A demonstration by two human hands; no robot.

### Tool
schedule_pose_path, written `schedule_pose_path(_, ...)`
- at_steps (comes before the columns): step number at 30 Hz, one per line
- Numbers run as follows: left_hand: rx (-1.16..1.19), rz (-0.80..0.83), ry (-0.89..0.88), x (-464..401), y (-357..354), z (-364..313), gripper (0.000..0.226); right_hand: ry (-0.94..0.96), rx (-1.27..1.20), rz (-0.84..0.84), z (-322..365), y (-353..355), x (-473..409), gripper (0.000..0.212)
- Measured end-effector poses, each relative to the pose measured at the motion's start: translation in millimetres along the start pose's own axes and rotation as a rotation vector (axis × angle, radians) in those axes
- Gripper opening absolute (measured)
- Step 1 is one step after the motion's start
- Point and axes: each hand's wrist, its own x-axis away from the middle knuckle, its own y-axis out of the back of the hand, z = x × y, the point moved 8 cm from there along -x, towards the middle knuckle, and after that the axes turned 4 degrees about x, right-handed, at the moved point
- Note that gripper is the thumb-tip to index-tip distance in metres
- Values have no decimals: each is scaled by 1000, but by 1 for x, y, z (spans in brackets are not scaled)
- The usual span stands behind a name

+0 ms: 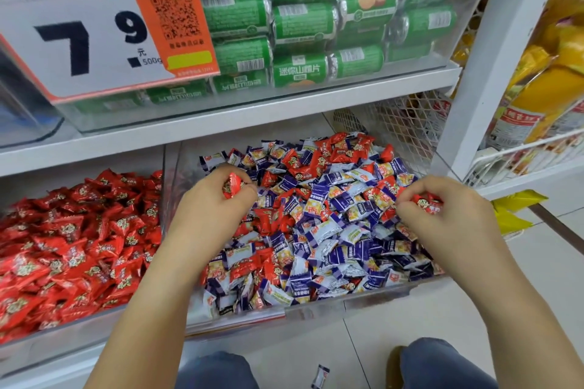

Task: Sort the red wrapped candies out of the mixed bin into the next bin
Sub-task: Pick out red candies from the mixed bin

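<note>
A clear mixed bin (363, 301) on the lower shelf holds red and purple-white wrapped candies (319, 230). To its left stands a bin (69, 333) filled only with red candies (72, 240). My left hand (211, 202) hovers over the mixed bin's left side, fingers curled round a red candy (233, 185). Over the right side of that bin, my right hand (448, 215) grips red candies (428, 203) in its curled fingers.
Green rolled packets (316, 22) fill a clear bin on the shelf above, behind a price sign (94, 28). A white wire basket (518, 151) with yellow bags stands at right. One purple candy (319, 376) lies on the tiled floor near my knees.
</note>
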Motion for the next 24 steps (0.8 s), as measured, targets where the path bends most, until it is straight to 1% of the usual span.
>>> schedule_pose_path(3, 12, -3, -10, -1, -2, 0, 15, -8, -3, -12, 1, -2, -2, 11)
schedule_pose_path(5, -23, -36, -15, -1, 0, -2, 15, -3, 21, -4, 2, -4, -2, 15)
schedule_pose_path(7, -146, -78, -10, 0, 2, -4, 15, -15, 30, 13, 4, -6, -1, 15)
schedule_pose_path(9, -357, -66, 7, 1, -3, -7, 14, -35, 31, 37, 3, -9, 0, 10)
schedule_pose_path(11, -522, 19, 19, -1, -19, -8, 17, -44, 47, 43, 4, -12, 0, 7)
schedule_pose_path(14, -700, 220, 34, -4, -49, -2, 24, -38, 72, 39, 3, -12, -1, 7)
schedule_pose_path(16, -783, 308, 40, -4, -59, 3, 27, -41, 122, 68, -1, -13, -2, 6)
schedule_pose_path(19, -832, 415, 73, -3, -65, 14, 41, -46, 201, 133, -5, -15, -1, 6)
schedule_pose_path(22, -838, 478, 76, -4, -72, 18, 42, -46, 347, 146, -10, -14, 0, 15)
schedule_pose_path(24, -889, 446, 32, -5, -77, 13, 35, -40, 427, 145, -13, -16, 1, 23)
